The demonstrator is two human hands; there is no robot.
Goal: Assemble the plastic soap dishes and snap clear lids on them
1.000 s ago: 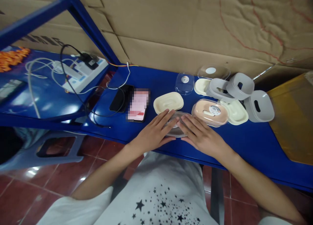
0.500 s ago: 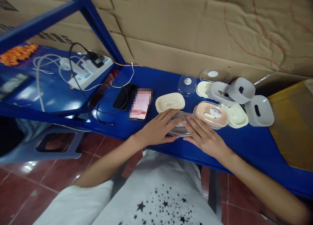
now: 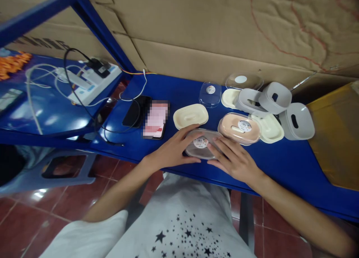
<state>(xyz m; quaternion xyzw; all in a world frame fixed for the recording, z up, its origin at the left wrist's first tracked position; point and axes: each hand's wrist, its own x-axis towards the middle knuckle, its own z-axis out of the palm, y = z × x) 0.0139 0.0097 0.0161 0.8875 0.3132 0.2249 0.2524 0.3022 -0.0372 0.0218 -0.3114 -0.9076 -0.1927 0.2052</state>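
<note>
A grey lidded box (image 3: 209,152) with a clear cover and a round white label lies at the blue table's front edge. My left hand (image 3: 174,147) grips its left end, fingers along the far side and thumb on the near side. Over the right end, my right hand (image 3: 234,159) rests its fingers on the cover, with the thumb at the near edge. Just beyond it sit a peach lidded box (image 3: 228,126) on the right and a cream oval tray (image 3: 190,116) on the left.
Several grey containers, such as one grey tub (image 3: 304,125), and another cream tray (image 3: 271,130) stand to the right. Clear lids (image 3: 206,97) lie behind. Left are a phone (image 3: 155,119) and a power strip (image 3: 97,84). A yellow-taped carton (image 3: 340,138) borders the right.
My fingers have spread apart a little on the cover, leaving more of the label visible. The whole view has shifted slightly; the other containers stay in place.
</note>
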